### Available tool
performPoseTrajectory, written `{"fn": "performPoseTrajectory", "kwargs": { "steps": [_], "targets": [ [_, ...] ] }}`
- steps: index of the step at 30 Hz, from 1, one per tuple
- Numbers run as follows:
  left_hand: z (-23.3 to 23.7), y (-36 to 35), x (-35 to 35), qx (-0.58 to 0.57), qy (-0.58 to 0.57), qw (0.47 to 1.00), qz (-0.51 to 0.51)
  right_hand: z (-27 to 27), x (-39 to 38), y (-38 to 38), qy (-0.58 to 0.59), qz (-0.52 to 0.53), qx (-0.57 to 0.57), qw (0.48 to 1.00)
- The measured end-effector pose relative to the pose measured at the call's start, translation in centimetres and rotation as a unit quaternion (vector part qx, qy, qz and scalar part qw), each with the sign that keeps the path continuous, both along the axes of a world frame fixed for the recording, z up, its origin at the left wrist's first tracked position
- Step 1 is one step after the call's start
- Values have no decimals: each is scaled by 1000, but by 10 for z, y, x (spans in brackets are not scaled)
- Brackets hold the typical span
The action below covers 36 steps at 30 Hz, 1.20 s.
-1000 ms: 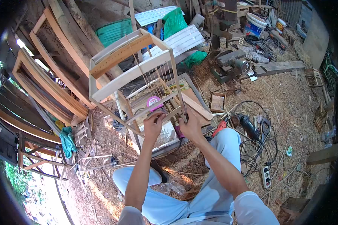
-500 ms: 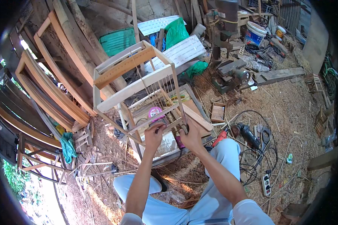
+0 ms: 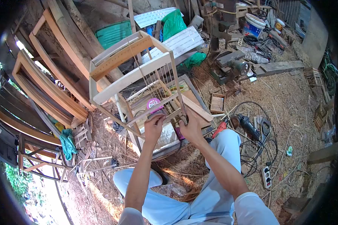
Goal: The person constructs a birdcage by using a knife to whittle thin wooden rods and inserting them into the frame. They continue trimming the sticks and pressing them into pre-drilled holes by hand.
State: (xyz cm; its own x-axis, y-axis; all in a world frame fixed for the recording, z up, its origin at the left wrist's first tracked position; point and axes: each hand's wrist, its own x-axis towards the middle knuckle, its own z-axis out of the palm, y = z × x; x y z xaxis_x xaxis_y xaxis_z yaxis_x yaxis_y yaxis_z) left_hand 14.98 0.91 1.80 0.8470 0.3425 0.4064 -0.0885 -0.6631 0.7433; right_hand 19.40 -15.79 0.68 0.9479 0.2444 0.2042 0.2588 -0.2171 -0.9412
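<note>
A light wooden frame (image 3: pixel 133 80) with thin upright rods stands tilted over a low work surface in front of me. My left hand (image 3: pixel 153 129) is closed at the frame's near lower rail, its fingertips pinched together; what they hold is too small to make out. My right hand (image 3: pixel 190 129) is wrapped round the near lower corner of the frame, thumb toward the rods. Behind my left fingers is a pink round label (image 3: pixel 153 103). A pale wooden board (image 3: pixel 196 109) lies just beyond my right hand.
Curved wooden frames (image 3: pixel 45 86) lean at the left. A power tool (image 3: pixel 248 127) with a black cable and a power strip (image 3: pixel 266 177) lie on the shavings at the right. A small wooden box (image 3: pixel 217 102), a metal vise (image 3: pixel 233 71) and a paint bucket (image 3: pixel 254 25) are farther off.
The wooden frame has shifted slightly up and left in the view. Both hands keep nearly the same places on it.
</note>
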Motion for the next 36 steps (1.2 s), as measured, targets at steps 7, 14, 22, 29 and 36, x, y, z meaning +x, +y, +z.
{"fn": "performPoseTrajectory", "kwargs": {
  "steps": [7,14,22,29,36],
  "targets": [
    [1,1,-1,49,0,999,-18,6,-2,-3,25,11,5,1000],
    [-7,5,1,40,14,999,-33,1,-1,-2,-1,-2,-4,1000],
    [4,-2,-1,42,-16,999,-20,5,0,-4,3,-1,-3,1000],
    [-6,4,0,42,-15,999,-26,-13,4,2,-28,-2,8,1000],
    [2,-2,-1,59,-1,998,-13,-4,-1,0,7,-1,17,1000]
  ]
}}
